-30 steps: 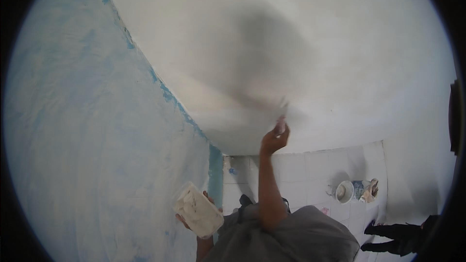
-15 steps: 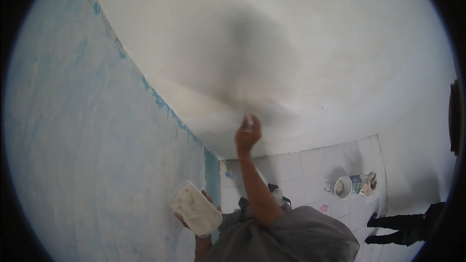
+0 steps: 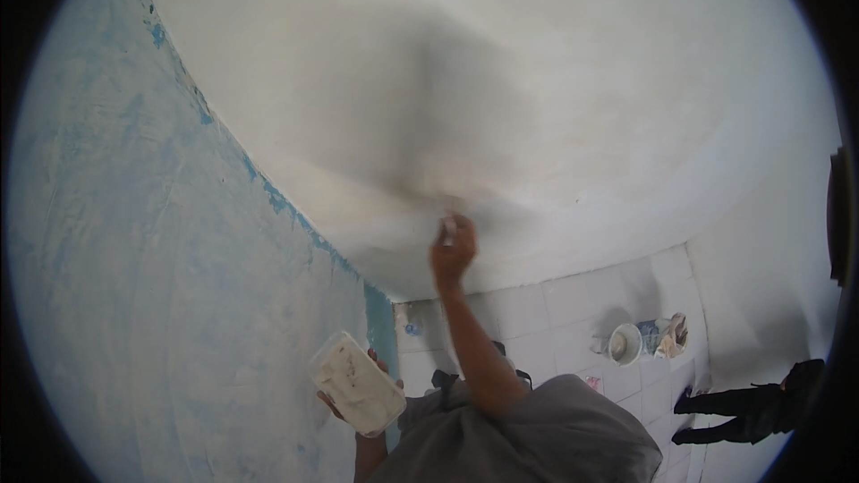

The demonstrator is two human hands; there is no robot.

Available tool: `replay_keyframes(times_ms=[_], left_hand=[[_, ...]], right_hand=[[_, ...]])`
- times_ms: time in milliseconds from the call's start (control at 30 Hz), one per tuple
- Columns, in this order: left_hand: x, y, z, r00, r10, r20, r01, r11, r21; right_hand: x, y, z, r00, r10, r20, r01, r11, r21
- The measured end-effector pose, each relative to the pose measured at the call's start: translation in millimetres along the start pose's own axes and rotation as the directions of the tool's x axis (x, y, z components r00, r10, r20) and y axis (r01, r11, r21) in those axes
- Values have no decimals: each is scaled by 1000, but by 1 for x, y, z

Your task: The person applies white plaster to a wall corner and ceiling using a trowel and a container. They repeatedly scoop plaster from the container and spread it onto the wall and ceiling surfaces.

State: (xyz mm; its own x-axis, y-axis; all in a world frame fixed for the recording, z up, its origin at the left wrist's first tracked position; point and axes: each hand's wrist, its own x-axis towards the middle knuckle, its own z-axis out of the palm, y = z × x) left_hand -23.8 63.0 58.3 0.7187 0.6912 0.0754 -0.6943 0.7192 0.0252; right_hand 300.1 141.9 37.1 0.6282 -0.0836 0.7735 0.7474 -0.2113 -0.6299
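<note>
My right hand (image 3: 454, 250) is raised against the white plastered wall (image 3: 617, 89), its fingers closed on a small pale scraper (image 3: 452, 226) whose blade is blurred. A soft grey shadow lies on the wall above it. Lower left, my left hand (image 3: 376, 364) grips a translucent rectangular plastic tub (image 3: 356, 383) of off-white paste from behind, fingers showing past both long sides. The tub is in front of the adjoining mottled pale-blue wall (image 3: 152, 286).
Lower right, a white bucket (image 3: 624, 343) stands on the white-tiled floor (image 3: 559, 344) beside a bag (image 3: 663, 337). Another person in dark clothes (image 3: 743, 411) is at the far lower right. A dark object (image 3: 837, 215) sits at the right rim.
My right hand has moved left across the white wall from a second ago, still holding the scraper. The tub in my left hand shows slightly further left, and the view has shifted a little.
</note>
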Motion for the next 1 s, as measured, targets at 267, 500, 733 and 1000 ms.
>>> replay_keyframes(times_ms=[267,500,733,1000], left_hand=[[17,7,6,998,-49,40,47,998,43],[1,21,-14,999,13,46,-19,991,129],[-12,11,-15,993,121,6,-121,992,20],[-39,20,-42,936,336,-103,-268,873,407]], right_hand=[[73,95,-18,901,359,-242,-391,915,-98],[39,-49,41,989,136,-60,-139,989,-42],[4,-75,36,972,152,180,-172,980,103],[-12,-104,75,988,108,113,-101,992,-70]])
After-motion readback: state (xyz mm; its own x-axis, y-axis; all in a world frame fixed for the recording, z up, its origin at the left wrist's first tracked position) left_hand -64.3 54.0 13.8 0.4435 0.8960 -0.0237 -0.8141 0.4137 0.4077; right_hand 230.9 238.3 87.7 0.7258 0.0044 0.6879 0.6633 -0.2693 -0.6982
